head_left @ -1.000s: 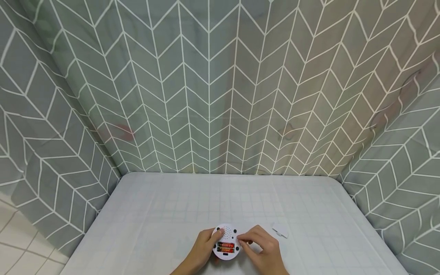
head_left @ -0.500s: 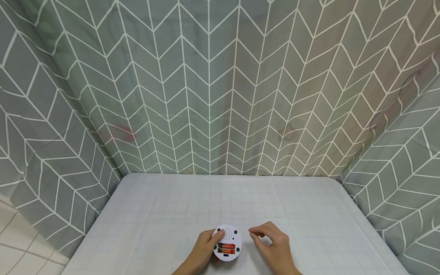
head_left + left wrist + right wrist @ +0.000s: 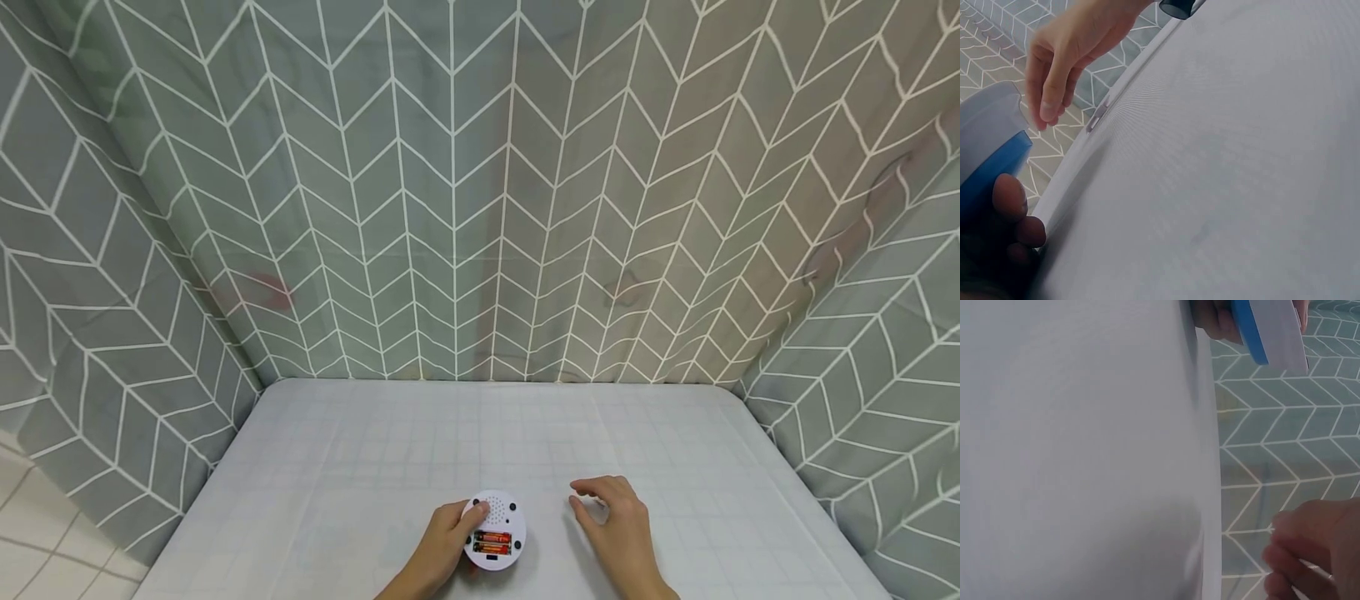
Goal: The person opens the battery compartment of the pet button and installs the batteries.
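Observation:
My left hand (image 3: 438, 542) grips a round white device (image 3: 513, 525), with the thumb over its speaker holes. Its face bears several dark round feet, and two red batteries (image 3: 492, 543) sit side by side in the uncovered compartment. From the side, in the left wrist view, the device shows a blue band (image 3: 997, 172). To the right, my right hand (image 3: 628, 525) hovers above the table, thumb and fingers curved with a gap between them and nothing visible in it. A small pale flat piece (image 3: 1097, 115) lies on the table below that hand; in the head view the hand hides it.
A pale sheet with a faint grid covers the table (image 3: 360, 467). Grey-green curtains (image 3: 480, 250) with white chevron lines stand behind it and along both sides. Light floor tiles (image 3: 52, 517) show at the lower left.
My right hand has moved right, away from the device's edge, and its pinched fingertips have spread. It now covers the white piece on the table. My left hand and the device stay almost still.

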The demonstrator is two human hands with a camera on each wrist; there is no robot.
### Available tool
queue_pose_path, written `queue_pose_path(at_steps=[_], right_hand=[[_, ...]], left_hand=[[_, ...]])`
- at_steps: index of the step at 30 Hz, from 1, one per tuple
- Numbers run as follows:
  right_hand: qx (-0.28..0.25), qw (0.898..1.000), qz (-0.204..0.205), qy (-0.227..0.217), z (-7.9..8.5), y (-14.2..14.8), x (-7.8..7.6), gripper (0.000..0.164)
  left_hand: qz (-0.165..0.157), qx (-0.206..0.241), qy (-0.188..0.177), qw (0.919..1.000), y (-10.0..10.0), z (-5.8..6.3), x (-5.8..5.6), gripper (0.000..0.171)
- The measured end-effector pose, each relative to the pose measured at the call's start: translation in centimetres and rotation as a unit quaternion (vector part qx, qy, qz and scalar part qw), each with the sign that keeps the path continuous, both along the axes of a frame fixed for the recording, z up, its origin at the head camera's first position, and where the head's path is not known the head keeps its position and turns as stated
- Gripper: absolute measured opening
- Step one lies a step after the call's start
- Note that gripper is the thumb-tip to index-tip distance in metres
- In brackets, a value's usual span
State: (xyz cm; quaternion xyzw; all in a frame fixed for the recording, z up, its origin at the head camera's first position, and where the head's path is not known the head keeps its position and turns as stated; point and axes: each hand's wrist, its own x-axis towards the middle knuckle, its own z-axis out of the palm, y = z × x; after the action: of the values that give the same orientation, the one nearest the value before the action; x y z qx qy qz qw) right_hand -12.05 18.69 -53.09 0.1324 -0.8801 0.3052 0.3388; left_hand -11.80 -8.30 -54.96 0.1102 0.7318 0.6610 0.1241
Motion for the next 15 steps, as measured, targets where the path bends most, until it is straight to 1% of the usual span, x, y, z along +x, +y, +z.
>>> queue_pose_path(at_steps=[3, 6, 10, 15], right_hand=[[0.005, 0.998, -0.028, -0.048, 0.1, 0.2, 0.1, 0.031], [0.013, 0.993, -0.049, -0.103, 0.1, 0.5, 0.0, 0.032], [0.020, 0.986, -0.059, -0.157, 0.1, 0.9, 0.0, 0.036], [0.028, 0.975, -0.069, -0.207, 0.1, 1.3, 0.1, 0.039]], left_hand=[[0.002, 0.000, -0.002, 1.0000, 0.0, -0.1, 0.0, 0.044], [0.008, -0.005, -0.007, 0.9999, 0.1, -0.2, 0.0, 0.044], [0.014, -0.013, -0.009, 0.9998, 0.1, -0.1, 0.1, 0.045], [0.011, -0.015, -0.008, 0.9998, 0.1, 0.0, 0.2, 0.045]])
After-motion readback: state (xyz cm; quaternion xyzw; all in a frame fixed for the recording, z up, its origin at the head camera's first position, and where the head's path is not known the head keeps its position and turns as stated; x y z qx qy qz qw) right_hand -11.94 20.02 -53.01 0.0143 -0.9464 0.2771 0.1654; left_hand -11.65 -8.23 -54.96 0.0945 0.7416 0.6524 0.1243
